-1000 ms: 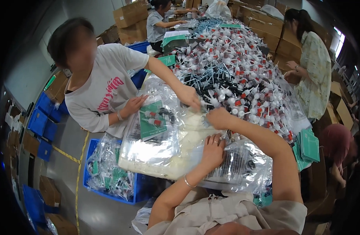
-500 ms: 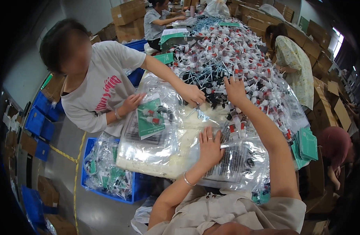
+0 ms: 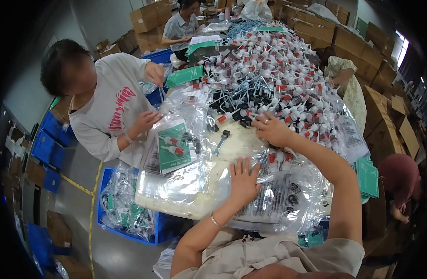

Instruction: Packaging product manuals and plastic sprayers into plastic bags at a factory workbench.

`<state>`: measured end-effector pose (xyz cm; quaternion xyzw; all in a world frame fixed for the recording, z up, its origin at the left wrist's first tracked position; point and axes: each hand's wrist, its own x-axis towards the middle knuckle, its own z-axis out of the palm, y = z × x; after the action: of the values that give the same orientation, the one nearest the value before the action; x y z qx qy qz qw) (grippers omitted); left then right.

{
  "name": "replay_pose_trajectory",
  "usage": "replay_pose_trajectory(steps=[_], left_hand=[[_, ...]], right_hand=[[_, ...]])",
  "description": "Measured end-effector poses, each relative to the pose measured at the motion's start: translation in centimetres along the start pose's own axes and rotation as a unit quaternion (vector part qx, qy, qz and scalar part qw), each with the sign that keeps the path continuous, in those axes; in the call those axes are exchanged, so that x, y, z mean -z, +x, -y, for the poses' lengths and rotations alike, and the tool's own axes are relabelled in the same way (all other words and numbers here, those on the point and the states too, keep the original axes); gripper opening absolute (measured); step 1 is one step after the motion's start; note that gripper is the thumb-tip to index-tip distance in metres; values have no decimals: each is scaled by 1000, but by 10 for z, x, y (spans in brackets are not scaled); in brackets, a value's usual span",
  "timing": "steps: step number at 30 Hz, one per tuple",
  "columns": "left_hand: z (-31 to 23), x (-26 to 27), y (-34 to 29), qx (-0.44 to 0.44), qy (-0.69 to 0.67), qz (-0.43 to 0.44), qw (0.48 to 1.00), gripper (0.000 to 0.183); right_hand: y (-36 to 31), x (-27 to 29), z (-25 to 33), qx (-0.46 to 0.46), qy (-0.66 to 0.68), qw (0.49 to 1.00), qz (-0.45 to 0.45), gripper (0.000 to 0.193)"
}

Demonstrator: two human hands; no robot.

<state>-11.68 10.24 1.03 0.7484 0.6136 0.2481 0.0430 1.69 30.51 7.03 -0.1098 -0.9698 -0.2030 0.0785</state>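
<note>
My left hand [image 3: 244,184] lies flat with fingers spread on a clear plastic bag [image 3: 269,207] with dark print. Beside its fingertips, small bottles with red bands and white caps [image 3: 279,160] rest on the bag. My right hand [image 3: 274,131] is at the near edge of a big heap, its fingers bent together beside black pieces [image 3: 246,122] and a white-nozzled bottle [image 3: 228,115]. What its fingertips grip, if anything, is hidden. A small silver-blue wrench [image 3: 219,146] lies on the cream table surface [image 3: 239,135], with a black piece [image 3: 226,133] at its upper end.
Across the left corner, a co-worker holds a thin strip above a bag with a green booklet [image 3: 174,151] and bottles on it. Bagged sets fill a blue crate [image 3: 102,211] on the floor. Green booklets [image 3: 367,179] stack at right. More people and cardboard boxes [image 3: 311,35] stand behind.
My right hand has come down and left to the heap's near edge. My left hand has slid slightly left and nearer. The co-worker's reaching hand has drawn back from the heap.
</note>
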Motion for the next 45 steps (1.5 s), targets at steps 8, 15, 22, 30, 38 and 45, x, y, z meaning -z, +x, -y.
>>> replay_pose_trajectory(steps=[8,15,22,30,38,45], left_hand=[[11,1,16,-5,12,-6,1000,63],[19,4,17,-1,5,-4,1000,58],[20,5,18,-5,-3,-15,1000,56],[21,6,22,-14,-18,-40,999,56],[22,6,21,2,-10,-13,1000,55],[19,7,21,9,-14,-5,1000,57]], right_hand=[[-53,21,-92,-242,-64,968,17,35],[3,50,-22,-23,114,993,-15,32],[-5,-9,-23,27,77,996,46,33],[-23,15,-75,-217,-137,966,14,30],[97,-7,46,37,148,983,-104,45],[134,-45,48,47,133,986,-89,52]])
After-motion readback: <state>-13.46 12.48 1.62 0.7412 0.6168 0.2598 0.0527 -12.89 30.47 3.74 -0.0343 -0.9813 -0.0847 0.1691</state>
